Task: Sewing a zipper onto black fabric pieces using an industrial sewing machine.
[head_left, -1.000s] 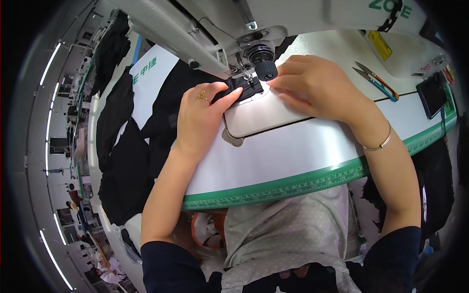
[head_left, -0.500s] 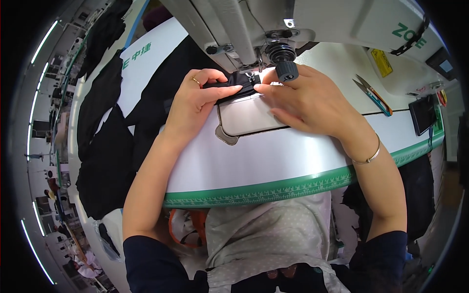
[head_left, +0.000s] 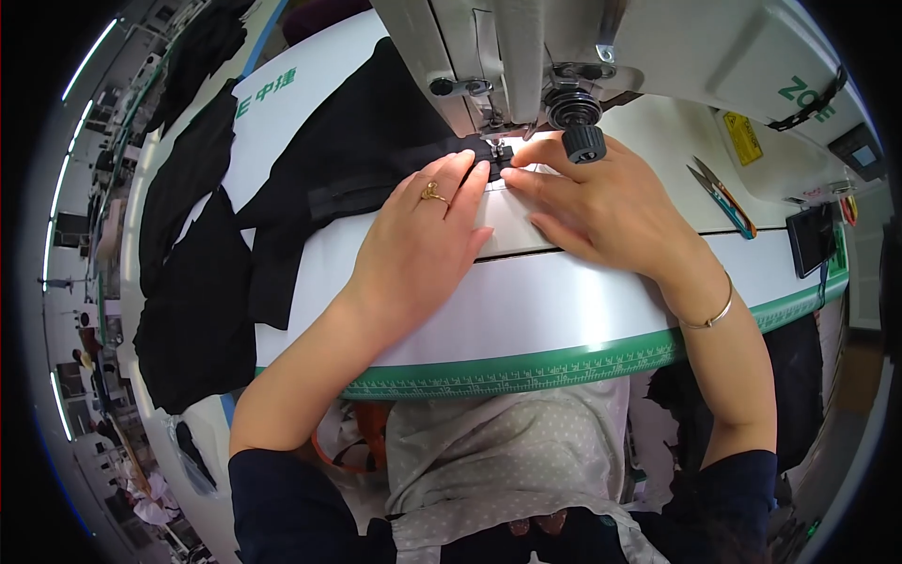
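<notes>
Across a white curved tabletop (head_left: 526, 296) with a green ruler-marked edge (head_left: 507, 373), a long black fabric piece (head_left: 352, 146) stretches from the left to a small metal presser foot (head_left: 498, 148), its long axis roughly sideways. The left hand (head_left: 413, 235), nearer its bulk, lies flat-fingered on it; the right hand (head_left: 601, 202) curls loosely at its right end (pinching, I cannot tell).

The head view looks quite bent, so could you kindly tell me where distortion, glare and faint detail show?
Head view: the green ruler edge bows into a curve; head view: glare brightens the white tabletop; head view: the black fabric looks dark, its folds faint.
</notes>
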### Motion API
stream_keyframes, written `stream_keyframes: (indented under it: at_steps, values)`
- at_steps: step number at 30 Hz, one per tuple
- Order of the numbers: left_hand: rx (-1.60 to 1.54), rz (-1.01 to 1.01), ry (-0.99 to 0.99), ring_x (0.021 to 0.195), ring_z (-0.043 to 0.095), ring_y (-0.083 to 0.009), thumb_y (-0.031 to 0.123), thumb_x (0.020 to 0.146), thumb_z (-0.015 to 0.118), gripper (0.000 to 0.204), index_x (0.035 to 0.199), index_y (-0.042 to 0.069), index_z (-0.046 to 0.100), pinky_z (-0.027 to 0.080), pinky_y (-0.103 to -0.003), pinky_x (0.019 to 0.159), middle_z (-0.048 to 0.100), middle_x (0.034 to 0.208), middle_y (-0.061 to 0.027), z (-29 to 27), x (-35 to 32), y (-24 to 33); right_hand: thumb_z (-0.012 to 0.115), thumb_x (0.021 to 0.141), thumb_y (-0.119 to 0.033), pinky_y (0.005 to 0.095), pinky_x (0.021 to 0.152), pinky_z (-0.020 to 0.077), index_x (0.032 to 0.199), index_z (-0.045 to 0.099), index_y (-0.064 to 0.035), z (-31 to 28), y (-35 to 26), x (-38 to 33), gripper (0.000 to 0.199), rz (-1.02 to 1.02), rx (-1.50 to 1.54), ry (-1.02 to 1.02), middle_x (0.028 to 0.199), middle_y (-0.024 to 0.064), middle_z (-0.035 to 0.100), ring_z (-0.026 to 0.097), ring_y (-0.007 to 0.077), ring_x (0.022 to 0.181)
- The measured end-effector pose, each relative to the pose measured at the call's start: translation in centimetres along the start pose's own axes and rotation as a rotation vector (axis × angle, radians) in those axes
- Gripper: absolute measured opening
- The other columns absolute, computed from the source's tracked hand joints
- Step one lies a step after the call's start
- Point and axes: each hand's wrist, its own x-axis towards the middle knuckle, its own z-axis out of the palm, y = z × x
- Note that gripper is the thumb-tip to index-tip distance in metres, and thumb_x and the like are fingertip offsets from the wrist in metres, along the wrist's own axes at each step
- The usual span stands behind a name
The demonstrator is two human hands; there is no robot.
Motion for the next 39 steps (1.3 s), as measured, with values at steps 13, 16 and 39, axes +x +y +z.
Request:
stream_keyframes:
  at_steps: [13,16,39]
  values:
    - [-0.075,0.003,0.028,0.122,0.054,-0.034,0.006,0.086,0.064,0.043,0.129,-0.001,0.057,0.044,-0.042,0.105,0.057,0.129,-0.0148,0.3,-0.4,-0.3,0.071,0.078,-0.018,0.0357,0.084,0.0516,0.109,0.069,-0.0071,0.1,0.0,0.0,0.033,0.021,-0.003,-0.015,0.098,0.0045,0.065,0.059,0.0236,0.099]
    - [-0.08,0.002,0.039,0.121,0.055,-0.0339,0.006,0.086,0.064,0.043,0.129,-0.001,0.057,0.044,-0.042,0.105,0.057,0.129,-0.0146,0.3,-0.4,-0.3,0.071,0.079,-0.018,0.0355,0.085,0.0515,0.108,0.07,-0.0073,0.1,0.1,-0.1,0.031,0.009,-0.024,0.005,0.099,0.0032,0.067,0.059,0.023,0.1]
    - [-0.166,-0.038,0.112,0.099,0.063,-0.0315,0.004,0.088,0.06,0.029,0.116,0.002,0.066,0.05,-0.039,0.086,0.062,0.117,-0.0114,0.2,0.4,-1.1,0.071,0.079,-0.02,0.0353,0.082,0.0513,0.102,0.071,-0.008,-0.4,-0.3,0.1,0.026,0.032,-0.057,-0.029,0.096,0.0036,0.064,0.059,0.0232,0.097]
